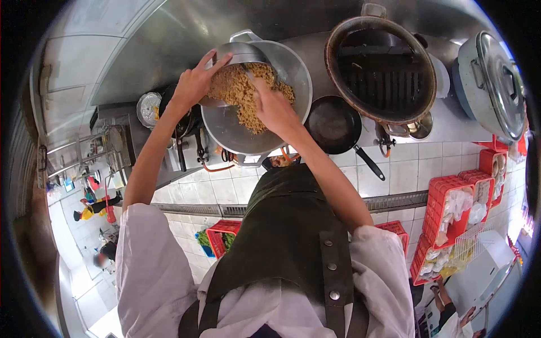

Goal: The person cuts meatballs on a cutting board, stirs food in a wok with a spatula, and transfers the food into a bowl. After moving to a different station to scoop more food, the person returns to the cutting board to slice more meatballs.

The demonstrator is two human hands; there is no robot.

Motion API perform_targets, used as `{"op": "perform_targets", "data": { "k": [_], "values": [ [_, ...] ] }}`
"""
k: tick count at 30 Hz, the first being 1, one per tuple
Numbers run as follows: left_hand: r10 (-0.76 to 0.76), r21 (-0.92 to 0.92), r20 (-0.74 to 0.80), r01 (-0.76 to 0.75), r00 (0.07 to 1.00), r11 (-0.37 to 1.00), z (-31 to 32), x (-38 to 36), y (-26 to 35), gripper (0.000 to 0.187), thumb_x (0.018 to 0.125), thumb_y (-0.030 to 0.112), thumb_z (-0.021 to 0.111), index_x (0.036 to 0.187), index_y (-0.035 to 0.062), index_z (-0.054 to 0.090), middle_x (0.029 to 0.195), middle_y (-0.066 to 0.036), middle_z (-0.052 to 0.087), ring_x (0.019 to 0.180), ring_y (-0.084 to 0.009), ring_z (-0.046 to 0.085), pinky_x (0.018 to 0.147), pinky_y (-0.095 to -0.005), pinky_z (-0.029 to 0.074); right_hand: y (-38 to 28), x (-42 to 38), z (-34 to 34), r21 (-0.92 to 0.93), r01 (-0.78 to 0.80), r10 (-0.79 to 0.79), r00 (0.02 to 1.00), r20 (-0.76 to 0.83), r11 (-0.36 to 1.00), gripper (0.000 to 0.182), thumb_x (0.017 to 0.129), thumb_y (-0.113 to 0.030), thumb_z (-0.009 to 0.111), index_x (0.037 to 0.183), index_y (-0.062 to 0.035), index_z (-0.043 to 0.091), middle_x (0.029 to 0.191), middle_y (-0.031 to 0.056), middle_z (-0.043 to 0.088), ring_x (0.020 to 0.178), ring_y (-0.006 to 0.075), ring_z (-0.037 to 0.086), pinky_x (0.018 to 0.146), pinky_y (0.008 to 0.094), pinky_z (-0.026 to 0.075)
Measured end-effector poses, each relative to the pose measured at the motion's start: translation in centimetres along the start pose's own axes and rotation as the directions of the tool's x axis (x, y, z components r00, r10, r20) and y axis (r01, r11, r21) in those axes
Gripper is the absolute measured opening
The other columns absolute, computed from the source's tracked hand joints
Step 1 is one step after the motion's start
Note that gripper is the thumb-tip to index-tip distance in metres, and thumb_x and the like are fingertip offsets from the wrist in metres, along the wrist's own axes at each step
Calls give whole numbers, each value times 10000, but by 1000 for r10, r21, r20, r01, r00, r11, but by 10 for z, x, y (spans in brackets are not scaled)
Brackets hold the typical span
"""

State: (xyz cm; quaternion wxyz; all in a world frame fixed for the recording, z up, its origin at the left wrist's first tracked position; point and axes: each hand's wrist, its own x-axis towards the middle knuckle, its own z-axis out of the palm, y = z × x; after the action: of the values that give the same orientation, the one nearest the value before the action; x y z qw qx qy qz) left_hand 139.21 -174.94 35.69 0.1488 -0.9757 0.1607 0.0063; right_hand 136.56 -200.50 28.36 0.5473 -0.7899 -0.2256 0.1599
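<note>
A large metal pot (296, 73) stands on the counter before me. Over its left side a metal bowl (243, 52) is tipped, its mouth turned toward the pot. Brown crumbly food (236, 90) fills the bowl's opening and lies in a heap in the pot. My left hand (194, 84) is closed on the bowl's left rim, fingers over the outside. My right hand (276, 112) reaches in at the bowl's mouth, over the food, with its fingers closed. A thin grey shape shows near those fingertips; what it is I cannot make out.
Right of the pot sit a black frying pan (333, 125), a big round pan (332, 67) over a grill and a lidded pot (479, 84). Gas valves (386, 145) line the counter's front. Red crates (442, 208) stand at right; other people are farther off on both sides.
</note>
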Motion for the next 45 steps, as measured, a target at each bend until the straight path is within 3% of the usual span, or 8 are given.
{"op": "perform_targets", "data": {
  "k": [8,14,18,26,29,32,35,45],
  "values": [
    [11,68,-99,-5,995,998,-15,13,-24,946,789,-49,563,1530,462,272,1424,-86,528,603,-359,676,519,-417,578,0,16,31,25,55,-57,997,54,998,348,900,-57,560,1231,-93,461,830,247,667,827,435,678,723,558,515],
    [51,90,-39,-48,998,995,2,13,-25,951,786,-35,592,1525,475,278,1444,-80,508,604,-345,682,519,-421,582,28,-33,22,-233,-109,140,982,125,966,485,910,-107,575,1371,-158,432,860,248,673,831,450,675,736,565,522],
    [67,168,3,-66,998,984,9,-1,-18,935,795,-12,615,1520,479,288,1473,-66,475,608,-320,687,531,-408,592,28,-41,7,-127,-61,74,992,103,990,480,912,-100,575,1368,-141,430,854,245,673,810,447,676,739,562,526],
    [90,156,-200,-59,976,986,-13,-1,-26,905,771,-8,618,1505,448,350,1465,-34,503,607,-279,698,502,-378,584,-7,34,54,15,54,-55,998,34,998,404,912,-74,564,1286,-33,417,826,268,661,783,443,672,689,552,511],
    [62,155,-230,-27,971,988,-20,6,-33,899,768,-12,623,1502,439,365,1433,-37,538,609,-280,698,492,-382,576,-3,26,73,37,100,-98,993,-61,994,383,906,-61,565,1261,-31,424,794,269,651,767,450,665,676,565,499],
    [41,171,-197,-7,980,985,-24,11,-35,908,767,-35,609,1503,437,365,1419,-36,544,603,-289,695,488,-388,572,6,1,63,83,112,-112,994,-1,990,319,928,-63,532,1235,-56,447,756,287,625,708,459,639,650,559,474],
    [57,140,-184,-31,981,990,-21,14,-30,920,769,-31,603,1512,443,340,1391,-40,552,584,-292,688,502,-378,585,10,-24,53,-41,13,-7,991,130,999,352,917,-86,550,1248,-61,431,788,260,651,761,455,655,676,579,497],
    [23,175,-118,-2,993,985,23,20,-15,958,752,-64,591,1517,447,323,1454,-49,493,620,-298,697,512,-398,593,26,-27,28,-192,-43,44,999,0,981,385,932,-109,535,1306,-113,440,722,258,643,714,474,647,679,578,500]
  ]
}}
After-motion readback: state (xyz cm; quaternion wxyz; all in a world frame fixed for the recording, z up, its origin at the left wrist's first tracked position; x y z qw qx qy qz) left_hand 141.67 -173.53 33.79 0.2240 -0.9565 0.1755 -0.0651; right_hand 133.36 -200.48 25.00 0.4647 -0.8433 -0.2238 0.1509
